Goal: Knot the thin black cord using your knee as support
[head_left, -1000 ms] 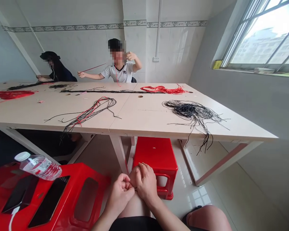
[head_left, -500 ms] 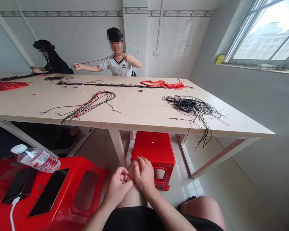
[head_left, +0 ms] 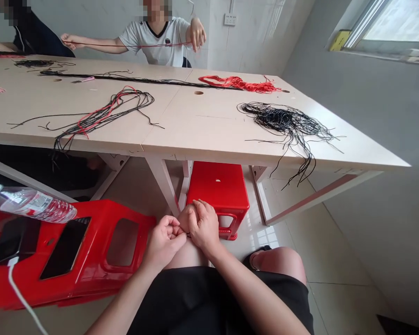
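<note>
My left hand (head_left: 166, 239) is at my raised knee, its thumb and fingers pinched together. A short bit of dark cord (head_left: 188, 234) shows between the two hands, over the knee. My right hand (head_left: 204, 226) lies over the far side of the knee with its fingers curled down and pressed together; what is under them is hidden. On the table, a bundle of black and red cords (head_left: 104, 111) lies at the left, and a tangled heap of black cords (head_left: 279, 118) at the right, some ends hanging over the edge.
Red cords (head_left: 240, 83) lie farther back on the table (head_left: 195, 135). A red stool (head_left: 216, 186) stands beneath it. At the left, another red stool (head_left: 104, 214) bears a bottle (head_left: 38, 203) and a phone (head_left: 66, 246). A person (head_left: 160, 42) across stretches red cord.
The view has tipped down, so the table and people sit higher in it. The person across has moved one hand away from the chest, drawing the red cord out. My hands keep their pose.
</note>
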`<action>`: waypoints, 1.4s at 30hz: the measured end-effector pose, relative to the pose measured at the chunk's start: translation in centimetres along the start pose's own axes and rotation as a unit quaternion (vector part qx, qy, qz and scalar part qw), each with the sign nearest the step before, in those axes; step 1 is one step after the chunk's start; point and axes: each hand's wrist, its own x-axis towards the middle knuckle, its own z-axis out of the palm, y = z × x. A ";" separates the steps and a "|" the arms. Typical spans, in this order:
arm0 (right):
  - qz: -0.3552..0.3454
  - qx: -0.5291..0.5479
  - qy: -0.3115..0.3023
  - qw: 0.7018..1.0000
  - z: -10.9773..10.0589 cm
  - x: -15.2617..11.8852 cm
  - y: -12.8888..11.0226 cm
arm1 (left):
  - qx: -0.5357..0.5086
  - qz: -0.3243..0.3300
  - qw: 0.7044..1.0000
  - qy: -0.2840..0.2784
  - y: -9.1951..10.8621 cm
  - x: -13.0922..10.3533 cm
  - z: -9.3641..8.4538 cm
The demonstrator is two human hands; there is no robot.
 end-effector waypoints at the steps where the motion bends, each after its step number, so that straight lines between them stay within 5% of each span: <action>1: -0.001 -0.003 -0.001 1.000 0.0 0.0 0.0 | 0.001 0.000 1.000 0.001 0.0 0.0 0.0; 26: 0.002 -0.011 -0.013 1.000 -0.2 -0.1 0.8 | 0.000 0.027 1.000 0.005 -0.1 -0.4 0.4; 42: -0.007 -0.011 -0.007 1.000 -0.2 -0.7 0.8 | 0.065 0.085 0.992 0.060 0.1 -2.1 1.3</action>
